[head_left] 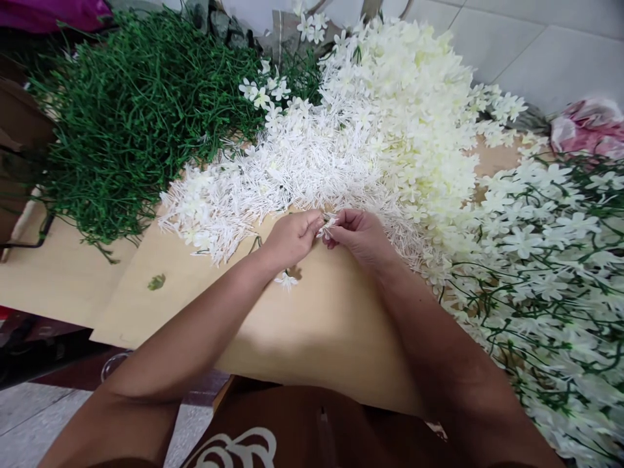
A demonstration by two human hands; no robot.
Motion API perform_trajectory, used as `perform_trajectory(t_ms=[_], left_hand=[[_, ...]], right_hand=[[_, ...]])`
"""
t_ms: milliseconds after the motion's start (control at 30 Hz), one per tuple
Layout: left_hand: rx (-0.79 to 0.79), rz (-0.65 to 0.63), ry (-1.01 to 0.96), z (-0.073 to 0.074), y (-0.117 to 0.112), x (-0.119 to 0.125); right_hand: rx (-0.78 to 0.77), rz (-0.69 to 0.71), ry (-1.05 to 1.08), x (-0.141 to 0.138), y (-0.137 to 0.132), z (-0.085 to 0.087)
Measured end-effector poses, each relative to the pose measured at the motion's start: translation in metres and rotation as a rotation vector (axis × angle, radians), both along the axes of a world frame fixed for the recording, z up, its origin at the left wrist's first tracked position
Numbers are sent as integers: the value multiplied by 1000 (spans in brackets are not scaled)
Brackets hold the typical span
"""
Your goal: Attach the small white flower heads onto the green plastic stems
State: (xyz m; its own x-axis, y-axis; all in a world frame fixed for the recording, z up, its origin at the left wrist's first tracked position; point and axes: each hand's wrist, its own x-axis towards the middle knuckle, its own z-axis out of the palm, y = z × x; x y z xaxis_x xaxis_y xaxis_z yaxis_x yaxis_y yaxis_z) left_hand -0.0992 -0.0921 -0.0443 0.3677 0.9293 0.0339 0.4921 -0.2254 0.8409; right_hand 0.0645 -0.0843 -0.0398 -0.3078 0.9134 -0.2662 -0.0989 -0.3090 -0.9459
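Observation:
My left hand (pixel 292 239) is closed, fingers pinched, around a green plastic stem (pixel 256 243) that shows partly beyond the wrist. A white artificial flower (pixel 286 281) hangs just below that hand, apparently on the same stem. Fingertips of my right hand (pixel 358 233) are closed on a small white artificial flower (pixel 327 226), right against the left thumb. Both hands meet over the board, just in front of a heap of thin white flower stamens (pixel 312 162). How stem and flower join is hidden by the fingers.
Loose green stems (pixel 146 110) are heaped at the left. Pale yellow-white petals (pixel 419 110) pile up at the back. Assembled flower sprays (pixel 541 260) cover the right. A small green scrap (pixel 156 281) lies on the wooden board (pixel 312 331). A pink-white bag (pixel 587 127) sits far right.

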Motion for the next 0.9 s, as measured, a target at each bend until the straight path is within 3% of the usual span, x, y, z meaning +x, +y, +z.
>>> perform_trajectory(t_ms=[233, 500, 733, 900], left_hand=[[-98, -104, -102, 5, 1, -8], [-130, -110, -185, 8, 0, -4], [-54, -94, -24, 3, -1, 1], [-3, -6, 61, 0, -3, 4]], right_hand=[[-86, 115, 80, 12, 5, 4], [-139, 107, 90, 13, 6, 6], [-91, 9, 32, 5, 4, 5], [-54, -31, -8, 1, 2, 3]])
